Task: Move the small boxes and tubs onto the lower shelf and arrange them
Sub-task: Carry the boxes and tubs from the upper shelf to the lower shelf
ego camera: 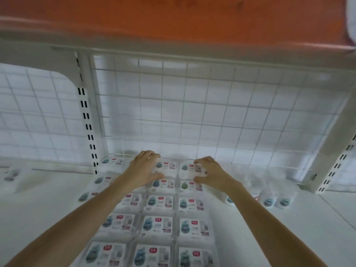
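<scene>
The small boxes (157, 225) lie flat on the white lower shelf (38, 209) in neat rows, touching side by side, from the front edge back to the wire grid wall (192, 116). A few small tubs (269, 201) stand at the right of the rows.

Both hands reach to the back row. The left hand (143, 168) has its fingers curled over the top of a back box (167, 165), thumb at its near side. The right hand (209, 173) pinches the next back box (189, 168) between curled fingers and thumb. The picture is blurry, so how tight they hold is hard to tell.

The step seems to be lining up the back row. To do it well, push each box gently until it sits close to the grid wall. Keep its sides snug with its neighbors, and keep the labels facing up. Do not bump the rows in front.
</scene>
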### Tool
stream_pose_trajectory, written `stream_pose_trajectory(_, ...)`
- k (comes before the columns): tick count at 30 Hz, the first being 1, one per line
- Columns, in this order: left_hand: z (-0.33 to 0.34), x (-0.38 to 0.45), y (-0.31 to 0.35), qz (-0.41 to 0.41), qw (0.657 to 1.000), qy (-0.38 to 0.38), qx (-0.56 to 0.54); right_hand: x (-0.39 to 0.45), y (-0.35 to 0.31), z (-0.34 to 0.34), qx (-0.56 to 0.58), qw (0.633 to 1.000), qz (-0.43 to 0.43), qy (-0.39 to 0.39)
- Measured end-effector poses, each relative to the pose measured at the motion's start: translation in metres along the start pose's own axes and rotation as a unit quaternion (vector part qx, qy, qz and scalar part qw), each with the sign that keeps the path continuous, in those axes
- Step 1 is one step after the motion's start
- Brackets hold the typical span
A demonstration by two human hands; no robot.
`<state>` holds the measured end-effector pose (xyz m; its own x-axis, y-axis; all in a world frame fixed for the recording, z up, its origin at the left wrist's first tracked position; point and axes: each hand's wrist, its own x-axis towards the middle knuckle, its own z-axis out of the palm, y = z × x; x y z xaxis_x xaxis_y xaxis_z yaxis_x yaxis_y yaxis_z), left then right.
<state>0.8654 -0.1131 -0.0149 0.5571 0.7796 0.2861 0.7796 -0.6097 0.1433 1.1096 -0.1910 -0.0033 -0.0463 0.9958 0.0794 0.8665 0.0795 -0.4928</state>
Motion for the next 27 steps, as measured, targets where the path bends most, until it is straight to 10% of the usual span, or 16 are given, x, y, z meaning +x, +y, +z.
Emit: stream_pose_trajectory(27,-0.001,-0.01,0.016,-0.058,0.997,-0.002,-0.049,0.001,-0.014,0.006,-0.11,0.994,0.008,0.026)
